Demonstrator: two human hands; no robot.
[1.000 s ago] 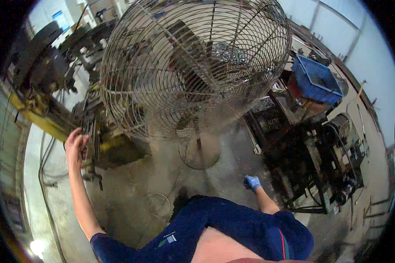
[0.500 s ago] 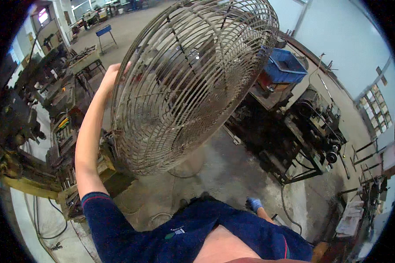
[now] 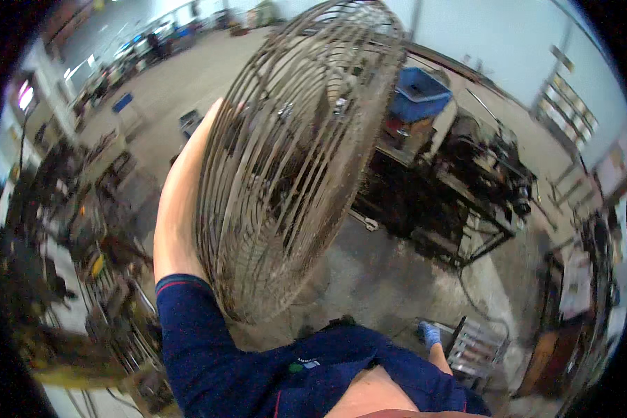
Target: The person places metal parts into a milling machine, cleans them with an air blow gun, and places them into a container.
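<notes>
A large, dirty wire fan guard [image 3: 279, 174] fills the middle of the view, tilted and seen nearly edge-on. Raised along its left side, my bare left arm reaches the upper rim. There my left hand [image 3: 219, 111] is closed on the wire guard, its fingers mostly hidden behind the wires. Low on the right, my right hand [image 3: 431, 334] hangs at my side in a blue glove. Just beside it stands a slatted metal stool or rack [image 3: 475, 348]. The gloved fingers are too small and blurred to read.
Beyond the fan, a blue bin [image 3: 419, 94] sits on a stand. A dark, greasy machine [image 3: 446, 202] with a frame is to the right. Cluttered benches and tools [image 3: 111, 292] line the left. A cable [image 3: 470, 296] lies on the concrete floor.
The fan guard has turned more edge-on and sits lower, with my left hand staying at its rim. My view has swung left, and more of the metal stool or rack shows.
</notes>
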